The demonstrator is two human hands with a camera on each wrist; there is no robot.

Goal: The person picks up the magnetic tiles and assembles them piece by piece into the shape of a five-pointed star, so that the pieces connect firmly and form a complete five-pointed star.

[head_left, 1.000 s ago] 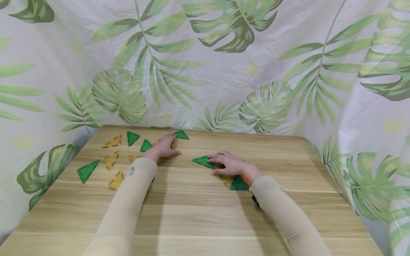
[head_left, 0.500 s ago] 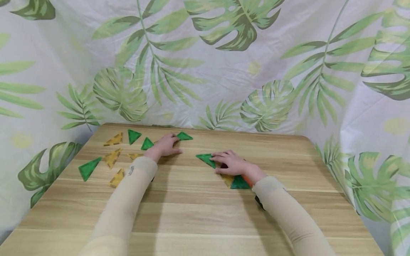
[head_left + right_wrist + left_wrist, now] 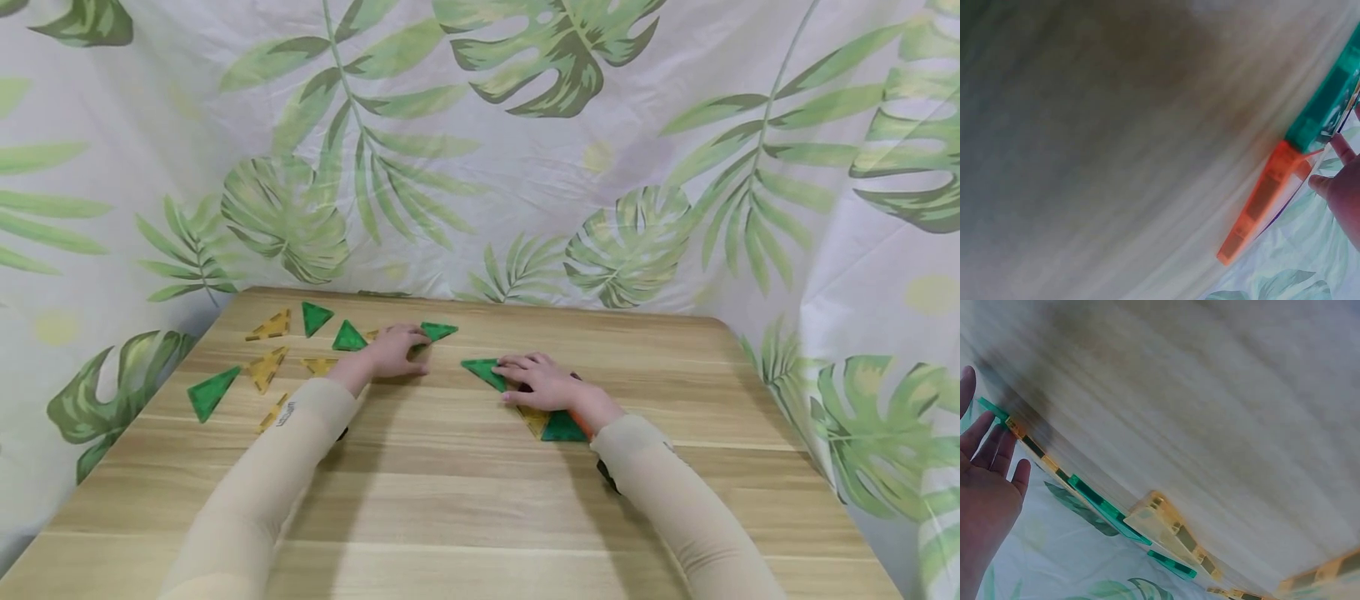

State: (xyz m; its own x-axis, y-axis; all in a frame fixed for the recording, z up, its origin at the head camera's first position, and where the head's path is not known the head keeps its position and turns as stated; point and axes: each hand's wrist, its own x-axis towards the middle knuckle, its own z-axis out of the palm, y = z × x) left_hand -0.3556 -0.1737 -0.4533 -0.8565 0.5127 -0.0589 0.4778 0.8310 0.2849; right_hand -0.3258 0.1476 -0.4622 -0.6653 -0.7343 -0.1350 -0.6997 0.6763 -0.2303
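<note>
In the head view my left hand (image 3: 393, 352) reaches to the back of the table, its fingertips on a green triangular magnetic tile (image 3: 439, 331). The left wrist view shows the fingers fairly straight at this green tile (image 3: 992, 409), the thumb apart from it. My right hand (image 3: 546, 383) rests over a group of joined tiles, fingertips on a green triangle (image 3: 483, 372). Beneath the palm show a yellow tile (image 3: 533, 422) and another green tile (image 3: 564, 427). An orange tile (image 3: 1257, 203) touches a green one (image 3: 1325, 94) in the right wrist view; the hand hides much of the group.
Several loose triangles lie at the left: green tiles (image 3: 213, 392), (image 3: 316, 318) and yellow tiles (image 3: 267, 368), (image 3: 270, 326). The left forearm partly covers a yellow tile (image 3: 273, 412). A leaf-patterned cloth (image 3: 517, 183) hangs behind the wooden table (image 3: 450, 517).
My left hand has drawn slightly nearer, and the green tile under its fingertips has slid toward me and turned. The right hand stays over its group.
</note>
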